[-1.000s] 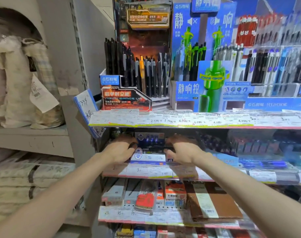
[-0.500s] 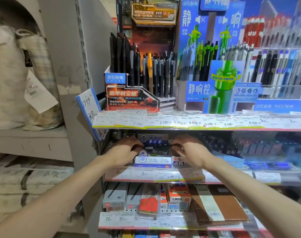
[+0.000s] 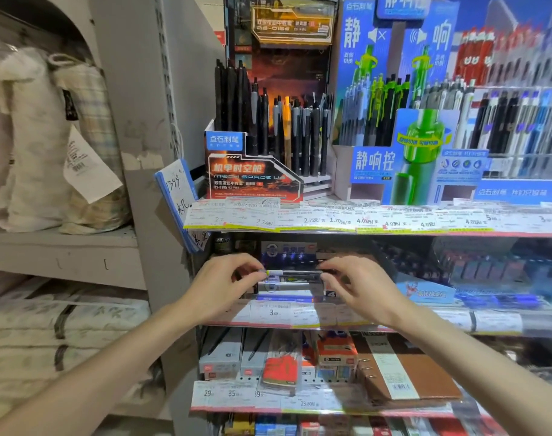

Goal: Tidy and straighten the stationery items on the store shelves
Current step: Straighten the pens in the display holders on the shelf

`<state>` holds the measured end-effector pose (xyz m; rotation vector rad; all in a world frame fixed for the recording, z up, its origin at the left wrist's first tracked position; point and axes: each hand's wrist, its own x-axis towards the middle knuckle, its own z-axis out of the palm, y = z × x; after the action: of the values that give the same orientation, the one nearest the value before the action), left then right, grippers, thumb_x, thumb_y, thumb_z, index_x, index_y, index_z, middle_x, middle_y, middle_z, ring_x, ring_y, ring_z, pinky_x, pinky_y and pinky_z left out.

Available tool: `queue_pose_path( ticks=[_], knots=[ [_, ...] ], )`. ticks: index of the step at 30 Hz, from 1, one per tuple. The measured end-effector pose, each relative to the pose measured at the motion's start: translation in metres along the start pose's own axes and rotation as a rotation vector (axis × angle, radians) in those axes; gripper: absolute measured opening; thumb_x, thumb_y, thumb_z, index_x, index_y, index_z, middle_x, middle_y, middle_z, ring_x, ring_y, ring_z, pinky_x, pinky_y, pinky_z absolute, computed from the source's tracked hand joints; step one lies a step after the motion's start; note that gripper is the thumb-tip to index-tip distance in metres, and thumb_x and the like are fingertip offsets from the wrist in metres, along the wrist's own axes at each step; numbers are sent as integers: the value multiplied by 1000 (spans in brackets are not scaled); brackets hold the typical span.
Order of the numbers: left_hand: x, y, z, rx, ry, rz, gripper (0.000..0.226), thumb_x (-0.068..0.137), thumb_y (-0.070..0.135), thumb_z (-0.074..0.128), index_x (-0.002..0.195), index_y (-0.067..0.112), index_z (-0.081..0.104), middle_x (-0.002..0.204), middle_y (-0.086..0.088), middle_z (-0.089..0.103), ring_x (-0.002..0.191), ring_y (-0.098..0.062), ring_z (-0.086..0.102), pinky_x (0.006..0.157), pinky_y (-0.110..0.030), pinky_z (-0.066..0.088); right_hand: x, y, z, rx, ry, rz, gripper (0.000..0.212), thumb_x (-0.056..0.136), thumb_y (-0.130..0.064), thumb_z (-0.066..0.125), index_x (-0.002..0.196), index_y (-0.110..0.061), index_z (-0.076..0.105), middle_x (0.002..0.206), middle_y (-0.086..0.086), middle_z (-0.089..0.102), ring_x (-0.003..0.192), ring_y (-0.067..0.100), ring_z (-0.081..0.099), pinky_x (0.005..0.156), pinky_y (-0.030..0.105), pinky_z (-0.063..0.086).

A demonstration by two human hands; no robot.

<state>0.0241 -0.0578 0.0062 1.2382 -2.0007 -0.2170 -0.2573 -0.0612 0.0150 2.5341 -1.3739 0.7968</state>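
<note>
A slim black pen with a white end (image 3: 295,272) lies crosswise in the air in front of the middle shelf (image 3: 394,322). My left hand (image 3: 219,287) pinches its white end and my right hand (image 3: 361,287) pinches its dark end. Just below and behind the pen sits a small pen box (image 3: 289,287) with a blue lower edge, at the left end of that shelf. Behind it stands a dark blue display card (image 3: 287,251).
Above, a black-and-orange pen display (image 3: 262,152) and a blue-and-green one (image 3: 403,127) hold upright pens. Below lie grey pen boxes (image 3: 224,357), a red item (image 3: 281,366) and a brown ring binder (image 3: 407,369). A grey upright (image 3: 155,152) and bagged bedding (image 3: 48,136) stand left.
Both hands have come out from deep in the middle shelf and now hold a pen by its ends in front of the box. The view has shifted slightly closer.
</note>
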Motion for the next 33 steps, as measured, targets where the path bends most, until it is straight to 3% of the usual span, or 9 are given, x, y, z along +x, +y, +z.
queue_pose_path(
  ticks=[3, 10, 14, 19, 27, 31, 33],
  knots=[
    [-17, 6, -6, -21, 36, 45, 12, 91, 37, 67, 98, 30, 73, 87, 21, 70, 83, -2, 66, 71, -25, 53, -13, -8, -8, 19, 17, -56, 26, 98, -36, 54, 117, -26, 67, 107, -13, 68, 98, 5, 60, 86, 25, 50],
    [-35, 40, -34, -45, 133, 169, 10, 90, 34, 67, 95, 27, 73, 87, 19, 69, 82, -7, 66, 69, -21, 49, -29, -32, -43, 16, 110, -136, 28, 97, -43, 48, 116, -29, 65, 97, -21, 62, 88, -1, 55, 77, 24, 50],
    [-24, 65, -53, -52, 161, 237, 13, 89, 37, 66, 94, 27, 73, 86, 21, 69, 80, -3, 65, 68, -12, 45, -21, -51, -71, -5, 191, -208, 25, 96, -37, 53, 114, -27, 66, 97, -17, 65, 89, 6, 58, 77, 24, 48],
    [5, 88, -73, 31, 174, 323, 16, 91, 40, 64, 96, 28, 72, 84, 17, 68, 84, -5, 64, 67, -17, 47, 9, -73, -94, -59, 269, -284, 17, 91, -30, 61, 106, -26, 66, 92, -11, 67, 83, 16, 60, 68, 33, 49],
    [53, 99, -88, 201, 177, 407, 17, 94, 43, 59, 100, 30, 69, 85, 21, 62, 82, 2, 58, 68, -14, 41, 47, -71, -108, -110, 243, -179, 18, 94, -38, 58, 111, -32, 61, 98, -10, 58, 85, 24, 63, 67, 44, 52],
    [66, 93, -91, 372, 221, 446, 30, 97, 42, 50, 121, 28, 63, 108, 17, 60, 97, -1, 55, 77, -21, 46, 61, -64, -118, -121, 237, -63, 13, 94, -35, 58, 105, -28, 62, 93, -10, 57, 83, 24, 62, 71, 44, 52],
    [72, 90, -91, 503, 262, 444, 35, 97, 39, 49, 127, 25, 61, 118, 12, 57, 107, -7, 54, 72, -26, 50, 70, -63, -124, -7, 304, 17, 13, 94, -33, 63, 102, -24, 66, 89, -9, 64, 80, 19, 63, 75, 41, 54]
  ],
)
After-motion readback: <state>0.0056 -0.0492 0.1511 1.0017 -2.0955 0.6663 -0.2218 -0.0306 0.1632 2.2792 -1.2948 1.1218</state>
